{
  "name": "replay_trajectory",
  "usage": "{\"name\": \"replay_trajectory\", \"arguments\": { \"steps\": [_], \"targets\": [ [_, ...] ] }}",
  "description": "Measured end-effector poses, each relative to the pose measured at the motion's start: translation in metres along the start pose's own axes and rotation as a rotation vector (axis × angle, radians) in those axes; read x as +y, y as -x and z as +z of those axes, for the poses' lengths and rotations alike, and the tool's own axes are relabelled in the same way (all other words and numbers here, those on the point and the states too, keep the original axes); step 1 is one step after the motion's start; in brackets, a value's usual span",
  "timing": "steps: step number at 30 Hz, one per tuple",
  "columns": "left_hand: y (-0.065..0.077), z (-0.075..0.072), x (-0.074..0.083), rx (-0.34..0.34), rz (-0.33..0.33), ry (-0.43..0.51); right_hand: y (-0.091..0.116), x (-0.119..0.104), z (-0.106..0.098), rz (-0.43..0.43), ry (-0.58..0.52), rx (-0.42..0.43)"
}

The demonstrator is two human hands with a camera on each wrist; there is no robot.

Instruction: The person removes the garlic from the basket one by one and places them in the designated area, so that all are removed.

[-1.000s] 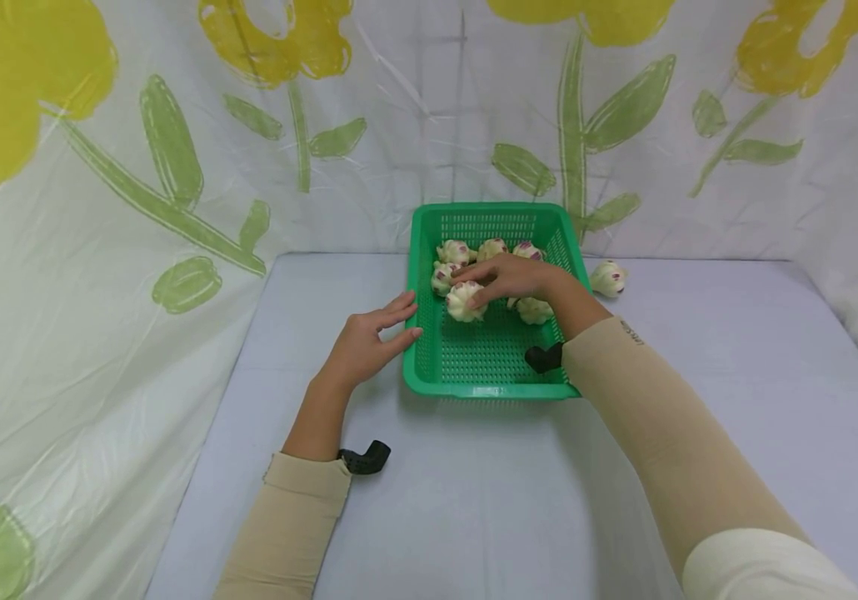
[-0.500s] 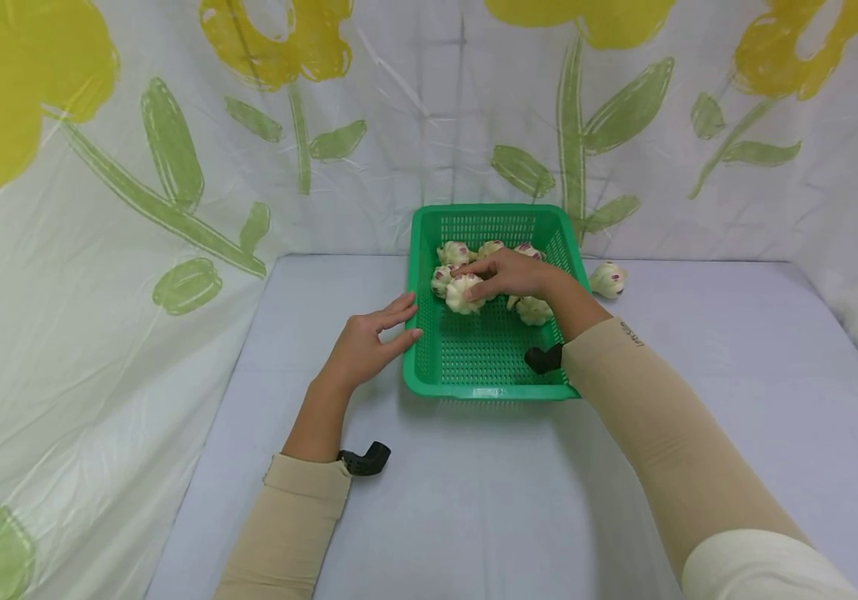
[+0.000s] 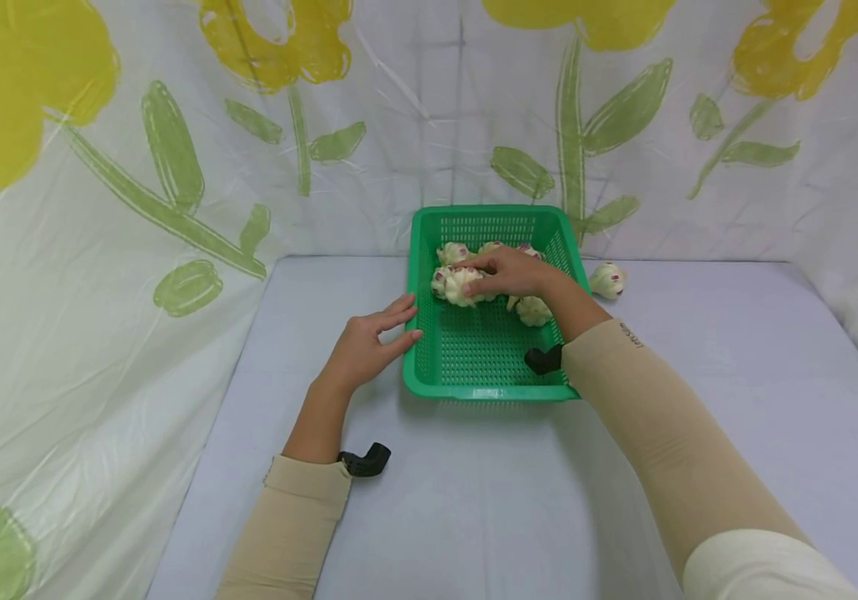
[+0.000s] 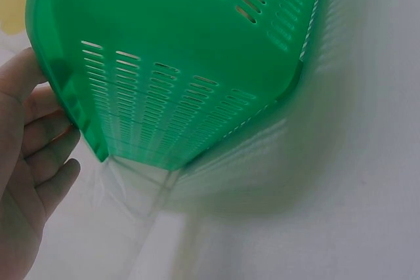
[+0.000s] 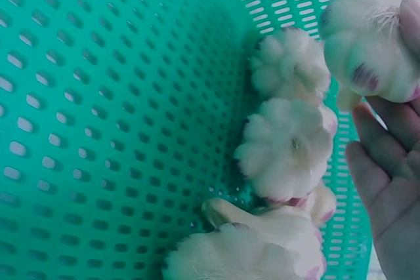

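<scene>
My right hand [image 3: 510, 273] reaches into a green plastic basket [image 3: 489, 392] and holds a garlic bulb [image 3: 457, 288] between thumb and fingers. In the right wrist view that same garlic bulb [image 5: 367, 47] shows its root side, raised beside other garlic bulbs [image 5: 285, 149] lined up on the basket floor. Part of the group is hidden under the hand in the head view. At the basket's left side, my left hand [image 3: 369, 340] has its fingers extended against the rim. From the left wrist, the fingers [image 4: 56, 188] lie loosely along the outer edge of the green wall.
One more garlic bulb [image 3: 608, 280] lies on the white-covered table [image 3: 699, 350], just right of the basket. Behind stands a white curtain [image 3: 399, 167] printed with yellow flowers. Black wrist cameras [image 3: 366, 460] sit on both arms.
The right hand has shifted the held garlic bulb slightly toward the back of the basket, up against the bulbs at the left. The left hand has stayed at the rim.
</scene>
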State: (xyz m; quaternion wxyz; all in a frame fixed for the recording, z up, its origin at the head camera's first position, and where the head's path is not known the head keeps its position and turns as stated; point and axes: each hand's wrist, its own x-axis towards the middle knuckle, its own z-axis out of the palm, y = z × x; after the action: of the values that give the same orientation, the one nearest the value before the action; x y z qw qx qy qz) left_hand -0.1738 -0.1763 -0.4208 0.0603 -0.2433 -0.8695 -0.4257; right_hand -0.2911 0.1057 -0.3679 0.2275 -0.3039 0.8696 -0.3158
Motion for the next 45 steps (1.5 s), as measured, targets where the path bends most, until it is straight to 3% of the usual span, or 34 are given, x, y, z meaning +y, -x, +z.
{"name": "replay_trajectory", "arguments": {
  "steps": [5, 20, 34, 40, 45],
  "targets": [
    [0.000, 0.000, 0.000, 0.001, 0.004, -0.012, -0.001, 0.001, -0.001, 0.027, 0.054, 0.059],
    [-0.001, 0.000, -0.002, -0.005, 0.001, -0.018, -0.002, -0.008, -0.006, 0.107, 0.104, 0.352],
    [-0.001, -0.001, -0.001, -0.004, 0.004, -0.030, 0.008, -0.012, -0.020, 0.051, 0.160, 0.542],
    [0.000, 0.000, -0.001, -0.004, 0.005, -0.027, 0.019, -0.015, -0.036, 0.060, 0.078, 0.604],
    [0.000, 0.000, 0.000, -0.004, -0.003, -0.029, 0.034, -0.018, -0.052, 0.118, 0.043, 0.631]
  ]
}}
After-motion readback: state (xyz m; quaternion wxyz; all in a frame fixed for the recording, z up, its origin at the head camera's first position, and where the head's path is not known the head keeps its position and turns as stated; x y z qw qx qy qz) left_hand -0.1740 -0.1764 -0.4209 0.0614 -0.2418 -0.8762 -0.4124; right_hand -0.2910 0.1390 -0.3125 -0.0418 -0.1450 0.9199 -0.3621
